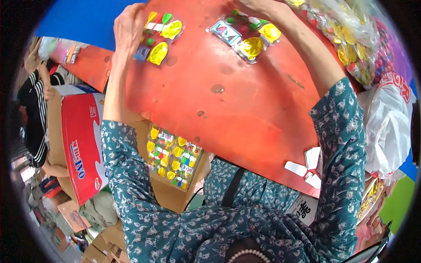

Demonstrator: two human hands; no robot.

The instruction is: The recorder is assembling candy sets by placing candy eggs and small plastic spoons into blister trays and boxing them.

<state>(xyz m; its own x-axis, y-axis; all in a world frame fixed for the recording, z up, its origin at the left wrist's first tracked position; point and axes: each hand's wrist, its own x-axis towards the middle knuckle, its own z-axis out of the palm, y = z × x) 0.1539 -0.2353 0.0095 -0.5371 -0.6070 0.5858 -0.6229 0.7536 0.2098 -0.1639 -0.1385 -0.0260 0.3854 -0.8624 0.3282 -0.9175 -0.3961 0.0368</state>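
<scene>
- Toy packets, two clear ones with small coloured pieces: the left packet (170, 30) and the right packet (251, 46) lie apart on the far part of the red tabletop (188, 92).
- Left hand (128, 27): at the outer edge of the left packet, fingers bent; their tips are hidden, so whether it grasps the film cannot be told.
- Right hand (268, 9): beside the far side of the right packet, partly cut off by the upper border; its grip cannot be told.
- Near edge: an open carton (164, 197) below the tabletop contains rows of similar packets (176, 152); white slips (296, 168) lie at the near right corner.
- Right side: a clear bag (351, 50) of yellow pieces, and a white plastic bag (387, 129).
- Left side: a large red box (83, 131) beside another person in a striped black sleeve (40, 127).
</scene>
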